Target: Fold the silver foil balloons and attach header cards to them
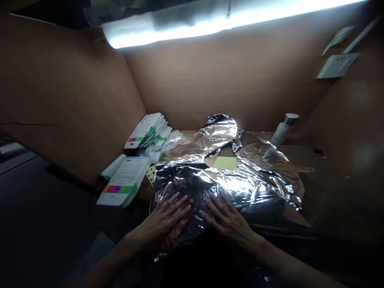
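Brown panelled walls boxed in the desk beneath a bright strip light, with stacked cartons to the left and a white bottle towards the back. Crumpled foil lay spread across the middle of the desk. We judged it light, soft, slippery and easily torn, best taken by its loose edges with a gentle pinch. The left grip and right grip both lay open and flat on its near part, fingers spread, pinching nothing.
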A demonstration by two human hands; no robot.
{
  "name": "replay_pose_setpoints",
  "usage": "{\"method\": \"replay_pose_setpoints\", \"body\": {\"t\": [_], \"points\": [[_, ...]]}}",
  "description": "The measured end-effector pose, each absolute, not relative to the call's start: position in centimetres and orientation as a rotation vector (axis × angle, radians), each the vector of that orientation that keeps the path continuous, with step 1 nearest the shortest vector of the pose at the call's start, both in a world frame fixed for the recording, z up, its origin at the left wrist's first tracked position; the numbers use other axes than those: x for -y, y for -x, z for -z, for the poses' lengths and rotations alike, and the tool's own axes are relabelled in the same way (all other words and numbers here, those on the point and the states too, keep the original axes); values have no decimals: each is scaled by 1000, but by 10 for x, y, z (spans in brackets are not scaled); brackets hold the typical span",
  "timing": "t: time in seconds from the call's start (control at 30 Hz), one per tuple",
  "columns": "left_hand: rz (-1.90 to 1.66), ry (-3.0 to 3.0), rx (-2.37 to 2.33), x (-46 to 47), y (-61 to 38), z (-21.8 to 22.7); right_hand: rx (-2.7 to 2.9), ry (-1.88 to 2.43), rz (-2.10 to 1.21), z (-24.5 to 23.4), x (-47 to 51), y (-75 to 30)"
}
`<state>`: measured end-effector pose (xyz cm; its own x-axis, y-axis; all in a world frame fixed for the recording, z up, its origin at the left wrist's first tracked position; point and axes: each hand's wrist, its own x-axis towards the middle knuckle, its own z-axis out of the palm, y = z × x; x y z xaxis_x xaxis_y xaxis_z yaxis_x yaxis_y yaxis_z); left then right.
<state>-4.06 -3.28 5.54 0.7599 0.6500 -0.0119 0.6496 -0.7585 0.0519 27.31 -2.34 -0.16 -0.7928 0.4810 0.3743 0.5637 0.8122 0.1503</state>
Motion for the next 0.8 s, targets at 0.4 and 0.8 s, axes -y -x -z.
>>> {"method": "replay_pose_setpoints", "body": {"t": [0.4,0.8], "points": [[-279,-3057,-1067,42,128,-12,2715,786,-76,-2,-20,-270],[-785,-2041,-1882,17,78,-6,2469,1458,-406,-28,-29,-236]]}}
